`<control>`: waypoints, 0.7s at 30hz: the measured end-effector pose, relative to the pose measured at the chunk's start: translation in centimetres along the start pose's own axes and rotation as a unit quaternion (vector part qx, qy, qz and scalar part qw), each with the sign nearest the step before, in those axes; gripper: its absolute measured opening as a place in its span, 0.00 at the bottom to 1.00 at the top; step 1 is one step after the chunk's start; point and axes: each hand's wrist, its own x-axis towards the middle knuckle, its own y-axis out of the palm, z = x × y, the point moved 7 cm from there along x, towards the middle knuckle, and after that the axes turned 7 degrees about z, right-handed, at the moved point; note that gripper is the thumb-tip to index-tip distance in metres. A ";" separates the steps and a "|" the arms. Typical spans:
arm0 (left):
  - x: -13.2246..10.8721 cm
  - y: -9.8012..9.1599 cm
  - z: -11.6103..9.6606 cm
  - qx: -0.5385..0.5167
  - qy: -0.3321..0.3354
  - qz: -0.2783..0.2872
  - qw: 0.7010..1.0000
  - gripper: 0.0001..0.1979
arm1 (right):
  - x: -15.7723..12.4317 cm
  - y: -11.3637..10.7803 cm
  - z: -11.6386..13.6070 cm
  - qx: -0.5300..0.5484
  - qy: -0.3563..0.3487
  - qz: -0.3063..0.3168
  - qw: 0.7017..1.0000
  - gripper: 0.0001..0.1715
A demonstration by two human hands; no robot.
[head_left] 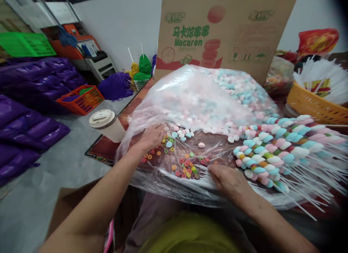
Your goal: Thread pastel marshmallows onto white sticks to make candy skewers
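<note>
My left hand (152, 136) reaches over the left side of a clear plastic sheet (160, 117), at a scatter of small coloured ring candies (169, 141). Its fingers look stretched out but are slightly blurred. Lower down, my right hand (227, 177) is curled over the ends of several thin white sticks (205, 175); its closed fingertips hide what they hold. A second heap of ring candies (187, 166) lies just left of those sticks. Pink, white and blue twisted marshmallows (186, 133) lie loose behind. Skewers of threaded marshmallows (272, 151) are stacked right of my right hand.
A large pile of marshmallows (239, 86) lies behind, partly under plastic. A cardboard box (190, 32) stands at the back. A lidded paper cup (106, 124) is at the table's left edge. An orange basket (315, 102) of white sticks stands right. Purple packages (24, 137) fill the left.
</note>
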 end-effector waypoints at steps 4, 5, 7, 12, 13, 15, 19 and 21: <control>-1.0 2.1 1.0 0.011 -0.017 0.028 0.999 0.25 | -0.4 -0.1 -0.3 -0.014 -0.004 -0.044 0.999 0.16; -1.3 2.6 0.3 0.013 -0.007 0.028 0.999 0.25 | -0.6 -0.3 -0.5 -0.007 -0.016 -0.067 0.998 0.16; -2.0 3.0 -1.2 0.010 0.014 0.013 1.000 0.25 | -1.4 -0.9 -1.0 0.022 -0.028 -0.112 0.993 0.17; -4.2 0.5 -2.8 -0.049 -0.023 -0.107 0.993 0.19 | -2.7 -3.4 -2.7 0.107 0.017 -0.215 0.971 0.15; -4.7 0.0 -3.1 -0.066 -0.029 -0.126 0.989 0.18 | -2.3 -3.9 -2.7 0.113 0.026 -0.220 0.968 0.15; -5.3 -0.1 -4.0 -0.088 -0.016 -0.130 0.987 0.14 | -0.5 -4.3 -2.3 0.099 0.053 -0.194 0.975 0.14; -5.5 1.2 -5.0 -0.089 -0.055 -0.100 0.989 0.08 | 4.9 -3.7 -1.1 0.053 0.100 -0.108 0.988 0.12; -5.1 1.7 -5.0 -0.110 -0.090 -0.092 0.986 0.08 | 6.8 -3.4 -0.6 0.060 0.090 -0.090 0.990 0.11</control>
